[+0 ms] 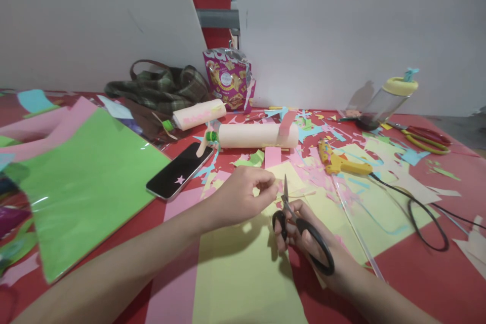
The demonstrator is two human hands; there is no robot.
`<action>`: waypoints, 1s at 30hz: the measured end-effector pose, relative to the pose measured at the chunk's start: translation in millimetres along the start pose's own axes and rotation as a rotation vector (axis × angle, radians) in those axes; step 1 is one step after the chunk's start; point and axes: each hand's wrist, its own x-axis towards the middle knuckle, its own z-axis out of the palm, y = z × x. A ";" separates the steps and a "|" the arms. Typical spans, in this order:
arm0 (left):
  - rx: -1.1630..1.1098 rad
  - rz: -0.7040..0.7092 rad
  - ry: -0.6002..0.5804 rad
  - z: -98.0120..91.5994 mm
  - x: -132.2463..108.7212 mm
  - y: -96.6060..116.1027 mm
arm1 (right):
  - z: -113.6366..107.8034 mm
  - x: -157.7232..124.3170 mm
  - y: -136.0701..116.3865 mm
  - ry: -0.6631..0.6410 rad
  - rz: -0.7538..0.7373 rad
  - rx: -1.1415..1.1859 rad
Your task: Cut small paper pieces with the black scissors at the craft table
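Observation:
My right hand [315, 235] grips a pair of black-handled scissors [287, 198], with fingers in the loops and the blades pointing up and away. Just left of the blade tips, my left hand [248, 195] is closed in a pinch. Whatever its fingertips hold, if anything, is too small to make out. Below both hands lies a long sheet of pale yellow paper [243, 273], overlapping a pink sheet [172, 263]. Beyond them rests a cream paper-wrapped tube [250, 135] with a green cap and a pink strip across it.
A phone [186, 167] with a pink star on it lies beside a green paper pack [91, 177]. On the right are a yellow glue gun [341, 162] with a black cord, red and yellow-handled tools [425, 139] and a tilted clear bottle [391, 101]. Paper scraps litter the red table.

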 end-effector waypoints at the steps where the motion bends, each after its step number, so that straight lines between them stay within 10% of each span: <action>1: -0.005 -0.002 0.000 0.0 -0.2 -0.1 | -0.2 0.0 0.7 -0.002 -0.001 0.001; 30: -0.148 -0.086 0.018 4.0 -0.7 0.5 | 0.8 1.0 0.0 0.000 -0.020 -0.013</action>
